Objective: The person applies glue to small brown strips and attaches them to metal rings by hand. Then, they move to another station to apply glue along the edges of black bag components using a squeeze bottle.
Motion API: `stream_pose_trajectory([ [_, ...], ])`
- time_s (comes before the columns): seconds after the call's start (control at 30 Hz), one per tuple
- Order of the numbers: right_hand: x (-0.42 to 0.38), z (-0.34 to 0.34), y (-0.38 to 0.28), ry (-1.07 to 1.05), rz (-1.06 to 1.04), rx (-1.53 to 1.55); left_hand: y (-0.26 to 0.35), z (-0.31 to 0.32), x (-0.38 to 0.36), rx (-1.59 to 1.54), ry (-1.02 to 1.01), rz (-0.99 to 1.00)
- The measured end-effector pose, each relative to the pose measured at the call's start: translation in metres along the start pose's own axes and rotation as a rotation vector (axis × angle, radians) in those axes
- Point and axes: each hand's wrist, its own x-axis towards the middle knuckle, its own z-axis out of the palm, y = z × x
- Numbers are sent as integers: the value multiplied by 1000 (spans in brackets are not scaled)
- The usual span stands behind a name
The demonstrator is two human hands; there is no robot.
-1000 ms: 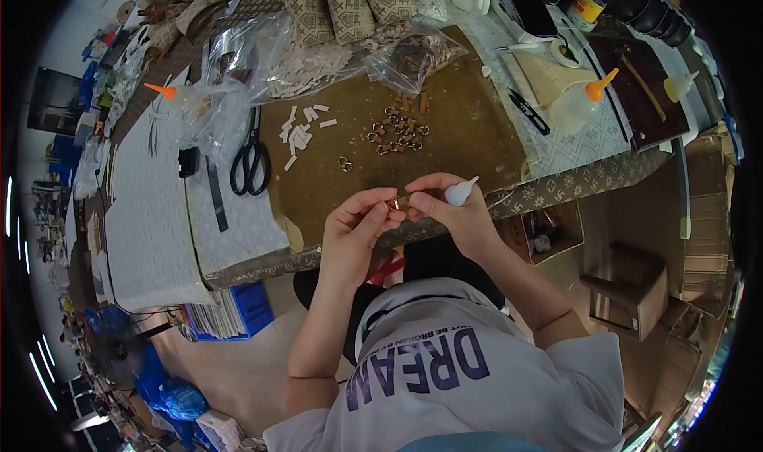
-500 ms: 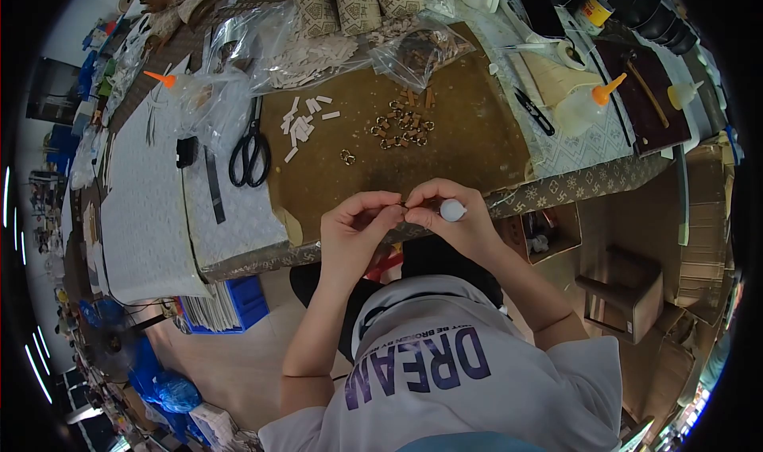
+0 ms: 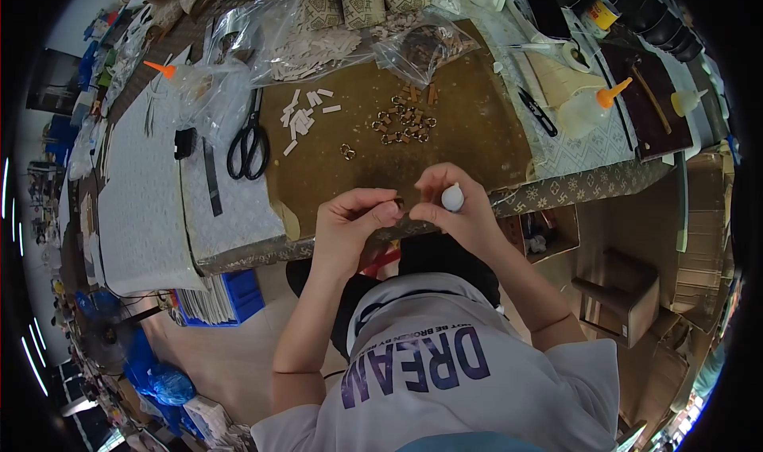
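Note:
My left hand (image 3: 350, 223) pinches a small dark ring-like piece (image 3: 399, 203) between thumb and fingertips over the front edge of the brown mat (image 3: 318, 170). Just to its right, my right hand (image 3: 461, 208) has a small white-capped bottle (image 3: 452, 198) tucked in its curled fingers, thumb and index apart. Beyond the hands, a pile of metal rings with brown tabs (image 3: 404, 124) lies on the mat, and a smaller ring cluster (image 3: 347, 151) is nearer. White strips (image 3: 300, 120) are scattered at the mat's left.
Black scissors (image 3: 248, 146) lie left of the mat. To the right are black snips (image 3: 537, 112), a glue bottle with an orange tip (image 3: 584, 112) and a phone (image 3: 544, 10). Plastic bags (image 3: 425, 50) and patterned pouches (image 3: 362, 0) stand at the back.
My right hand has moved up and away from my left, its thumb and index finger parting. The small dark piece stays in my left fingertips. The view has shifted slightly.

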Motion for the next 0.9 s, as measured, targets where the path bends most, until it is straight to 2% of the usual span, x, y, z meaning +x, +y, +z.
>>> stream_pose_trajectory([
  [0.1,-5,-6,-3,46,17,-216,4,-7,1,-102,44,-83],
  [0.2,-7,-8,0,95,-216,-391,7,-14,1,-167,52,-142],
  [0.3,-10,-13,-12,-56,-278,-577,9,-18,0,-189,46,-180],
  [0.4,-12,-10,-19,-63,-338,-693,12,-19,-1,-187,37,-210],
  [0.5,-10,-8,-21,-75,-414,-744,16,-15,-3,-179,32,-222],
  [0.9,-8,-4,-23,-87,-450,-902,17,-11,-5,-126,38,-203],
])
